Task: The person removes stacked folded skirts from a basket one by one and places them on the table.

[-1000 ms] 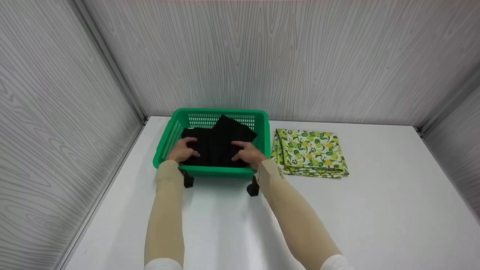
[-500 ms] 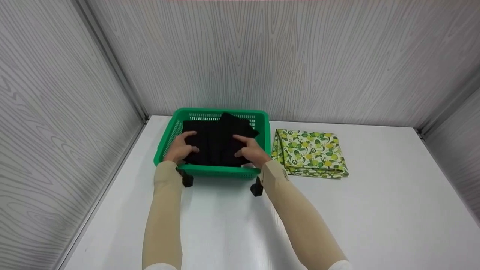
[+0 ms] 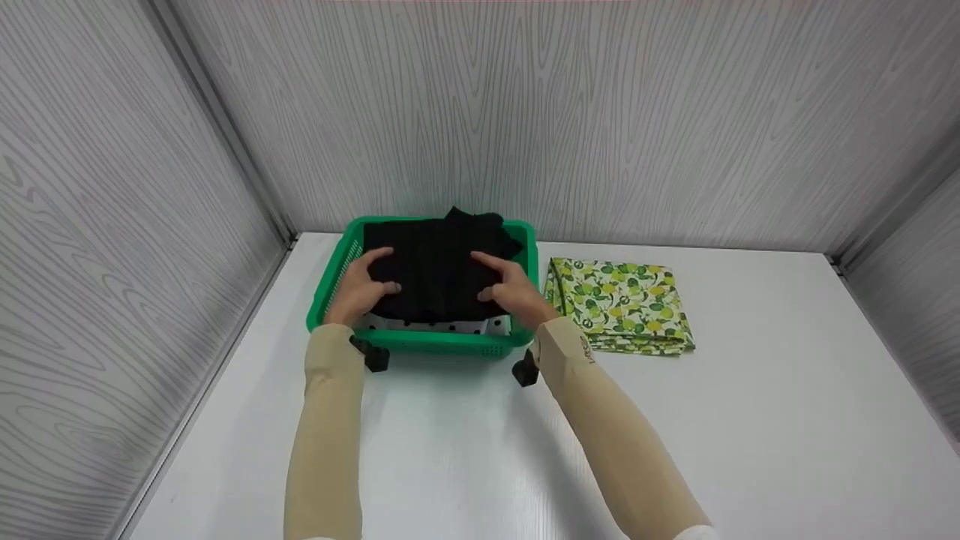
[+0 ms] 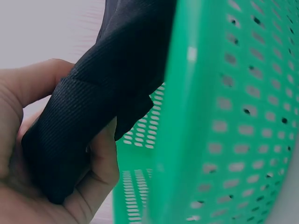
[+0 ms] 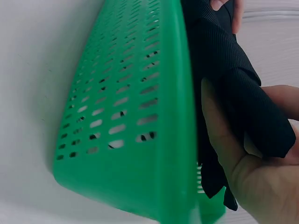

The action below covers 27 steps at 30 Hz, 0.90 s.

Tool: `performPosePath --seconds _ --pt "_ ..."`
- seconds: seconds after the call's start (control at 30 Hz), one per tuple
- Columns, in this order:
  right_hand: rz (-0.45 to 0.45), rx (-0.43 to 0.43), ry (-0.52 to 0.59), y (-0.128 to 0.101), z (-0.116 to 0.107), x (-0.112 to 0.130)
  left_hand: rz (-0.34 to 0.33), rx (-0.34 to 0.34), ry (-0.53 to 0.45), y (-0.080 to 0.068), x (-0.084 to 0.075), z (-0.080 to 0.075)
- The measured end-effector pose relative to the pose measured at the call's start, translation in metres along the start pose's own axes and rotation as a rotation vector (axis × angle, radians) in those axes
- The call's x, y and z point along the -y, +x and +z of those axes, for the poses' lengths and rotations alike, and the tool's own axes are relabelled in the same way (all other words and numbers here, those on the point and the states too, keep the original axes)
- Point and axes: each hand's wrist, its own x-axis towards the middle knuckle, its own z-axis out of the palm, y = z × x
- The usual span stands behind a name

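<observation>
Both hands hold a folded black ribbed cloth (image 3: pixel 435 270), perhaps a garment, at the level of the green basket's (image 3: pixel 420 342) rim. The left hand (image 3: pixel 357 292) grips its left edge between thumb and fingers; in the left wrist view the black cloth (image 4: pixel 117 60) lies bunched in the palm. At the opposite edge, the right hand (image 3: pixel 519 294) pinches it the same way, and the right wrist view has the black cloth (image 5: pixel 238 79) beside the basket wall (image 5: pixel 175 116). Below it in the basket shows a white cloth with black dots (image 3: pixel 465 327).
A folded lemon-print cloth (image 3: pixel 622 300) lies on the white table (image 3: pixel 750 390), just right of the basket. Grey wood-grain panels (image 3: pixel 510 112) stand behind the table and along its left and right sides.
Both hands have raised the black cloth from inside the basket to about rim level. The dotted white cloth beneath has come into sight. Basket and lemon-print cloth have stayed put.
</observation>
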Motion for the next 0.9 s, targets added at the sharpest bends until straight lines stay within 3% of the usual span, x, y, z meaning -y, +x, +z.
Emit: performPosePath --seconds 0.37,0.9 --pt "-0.069 -0.005 -0.046 -0.008 -0.026 0.014 0.068 -0.055 -0.092 0.002 -0.022 0.012" --pt "-0.113 -0.034 -0.070 -0.029 -0.071 0.017 0.136 -0.081 -0.085 0.004 -0.053 0.049"
